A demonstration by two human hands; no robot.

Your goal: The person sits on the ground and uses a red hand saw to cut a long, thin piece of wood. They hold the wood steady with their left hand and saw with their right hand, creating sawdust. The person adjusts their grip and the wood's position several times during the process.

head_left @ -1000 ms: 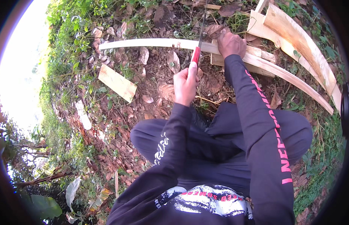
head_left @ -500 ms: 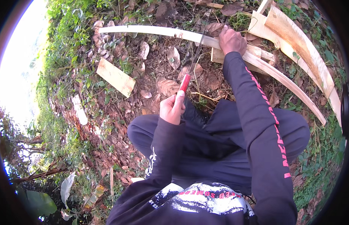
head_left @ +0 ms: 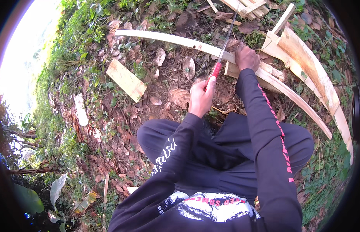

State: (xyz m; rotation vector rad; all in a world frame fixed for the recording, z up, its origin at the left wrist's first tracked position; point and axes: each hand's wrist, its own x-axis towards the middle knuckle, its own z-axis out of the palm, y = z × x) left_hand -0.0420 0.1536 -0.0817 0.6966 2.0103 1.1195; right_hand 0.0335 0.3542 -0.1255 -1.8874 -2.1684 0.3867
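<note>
Over the last half second, the left hand point(head_left: 202, 94) has travelled forward from beside the knee, bringing the red handle point(head_left: 215, 71) close to the near edge of the wood strip point(head_left: 160, 36). The handle end of the blade point(head_left: 228, 38) now crosses the strip, a position consistent with the forward end of a sawing stroke; tooth depth cannot be confirmed from this view. The left fingers are closed around the handle. The right hand point(head_left: 247, 58) is clenched over the strip, just right of the blade, above short blocks point(head_left: 231, 69).

Edges and room: the blade tip points towards split pieces point(head_left: 245, 7). Long boards point(head_left: 303, 62) limit the right side. Leaf-strewn ground point(head_left: 164, 77) separates the strip from the left knee point(head_left: 153, 135); a loose board point(head_left: 126, 80) lies well apart, left.
</note>
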